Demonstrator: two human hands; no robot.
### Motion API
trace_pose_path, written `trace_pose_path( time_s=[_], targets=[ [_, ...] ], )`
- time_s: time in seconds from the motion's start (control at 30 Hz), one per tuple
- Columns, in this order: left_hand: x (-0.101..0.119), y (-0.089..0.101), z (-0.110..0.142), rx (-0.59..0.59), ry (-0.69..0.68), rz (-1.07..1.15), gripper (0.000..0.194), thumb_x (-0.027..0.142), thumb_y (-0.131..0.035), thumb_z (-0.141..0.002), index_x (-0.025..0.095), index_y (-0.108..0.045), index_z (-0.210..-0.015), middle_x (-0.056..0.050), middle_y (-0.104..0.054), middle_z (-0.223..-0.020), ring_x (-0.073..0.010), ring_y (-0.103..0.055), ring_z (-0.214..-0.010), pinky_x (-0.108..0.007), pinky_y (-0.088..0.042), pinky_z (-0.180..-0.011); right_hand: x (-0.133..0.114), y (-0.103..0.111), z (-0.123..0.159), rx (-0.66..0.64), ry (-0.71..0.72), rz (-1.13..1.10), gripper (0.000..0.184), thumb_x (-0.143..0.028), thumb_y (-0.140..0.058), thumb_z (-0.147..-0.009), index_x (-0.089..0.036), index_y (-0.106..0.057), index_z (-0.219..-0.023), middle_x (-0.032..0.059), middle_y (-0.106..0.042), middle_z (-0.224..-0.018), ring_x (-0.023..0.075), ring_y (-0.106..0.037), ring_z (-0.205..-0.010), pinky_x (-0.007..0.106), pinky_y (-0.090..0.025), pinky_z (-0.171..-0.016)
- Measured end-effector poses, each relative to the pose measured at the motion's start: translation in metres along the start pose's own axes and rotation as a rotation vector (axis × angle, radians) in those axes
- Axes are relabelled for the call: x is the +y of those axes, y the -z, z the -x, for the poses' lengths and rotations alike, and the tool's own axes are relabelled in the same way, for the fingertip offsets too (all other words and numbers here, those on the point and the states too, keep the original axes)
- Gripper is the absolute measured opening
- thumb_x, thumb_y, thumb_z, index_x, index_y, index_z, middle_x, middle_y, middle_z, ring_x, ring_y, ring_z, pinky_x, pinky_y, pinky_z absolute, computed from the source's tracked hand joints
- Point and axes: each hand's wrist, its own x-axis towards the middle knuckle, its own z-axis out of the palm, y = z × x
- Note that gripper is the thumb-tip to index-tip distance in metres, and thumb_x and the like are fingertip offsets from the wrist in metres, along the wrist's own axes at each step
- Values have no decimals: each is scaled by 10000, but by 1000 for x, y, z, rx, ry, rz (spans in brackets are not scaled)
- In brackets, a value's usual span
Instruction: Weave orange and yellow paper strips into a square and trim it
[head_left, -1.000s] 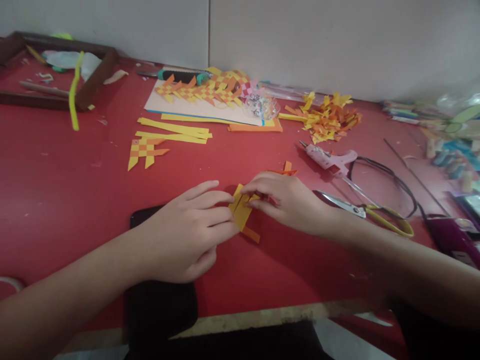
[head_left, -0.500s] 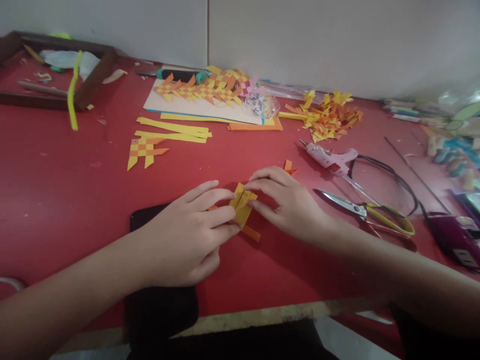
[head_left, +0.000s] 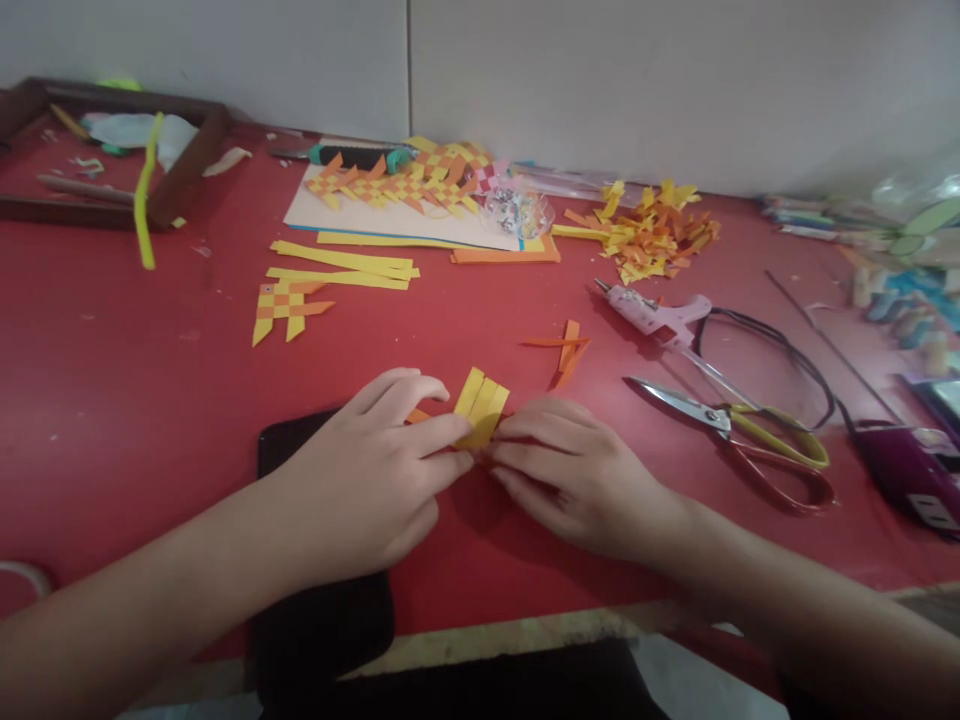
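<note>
Several yellow paper strips (head_left: 480, 402) lie side by side on the red table between my hands. From the left, the fingertips of my left hand (head_left: 371, 470) press and hold them. An orange strip end (head_left: 417, 415) pokes out by those fingers. My right hand (head_left: 574, 465) has its fingers pinched together at the lower right edge of the yellow strips, where the orange strip's other end is hidden. Beyond my right hand lie loose orange strips (head_left: 570, 350). A woven yellow and orange paper fish (head_left: 282, 303) rests farther back on the left.
To the right are a pink glue gun (head_left: 660, 315) and scissors (head_left: 720, 420). A black phone-like slab (head_left: 322, 620) lies under my left forearm. Yellow strips (head_left: 345, 265), woven fish on white card (head_left: 405, 185), paper scraps (head_left: 652, 235) and a brown frame (head_left: 187, 165) lie behind.
My right hand has moved from the upper right of the yellow strips down to their lower edge, closing over the orange end. The loose orange strips are uncovered. My left hand stays put.
</note>
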Motion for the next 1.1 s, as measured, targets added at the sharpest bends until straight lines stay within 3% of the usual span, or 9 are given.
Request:
trace_pose_path(
  time_s=[0.2,0.43,0.63,0.83,1.1],
  targets=[
    [-1,1,1,-13,10,28,355,170,-579,-829,196,-696,-1163,-31,-706,-1131,-351,-444,-1188,-562,-313,-1100,2,-2,5,37,33,22,187,-174,-622,-895,-151,-713,-1057,77,-741,-1076,215,-653,-1009,387,-546,-931],
    [-3,1,1,4,0,48,329,163,-602,-805,193,-707,-1116,-62,-711,-1117,-351,-450,-1220,-585,-320,-1104,-1,-5,3,44,46,109,182,-200,-597,-887,-166,-724,-1013,74,-753,-1028,225,-675,-977,401,-564,-864],
    [-9,-1,-2,68,-37,61,436,92,-507,-841,122,-613,-1262,-102,-701,-1146,-303,-516,-1182,-573,-285,-1134,4,-5,3,68,99,74,185,-161,-566,-924,-186,-707,-1041,56,-769,-1010,189,-701,-940,364,-580,-880],
    [-14,-2,-4,75,38,145,239,202,-548,-896,140,-662,-1098,-112,-667,-1072,-265,-581,-983,-458,-476,-921,3,-1,1,66,103,90,134,-244,-636,-901,-174,-705,-993,60,-774,-1017,203,-716,-909,375,-586,-842],
    [-17,-5,-5,55,43,187,245,226,-551,-930,135,-646,-1137,-119,-655,-1067,-256,-579,-955,-407,-503,-836,5,-3,0,59,77,57,148,-127,-569,-915,-170,-705,-960,56,-762,-1009,194,-679,-901,384,-557,-852]
  ],
)
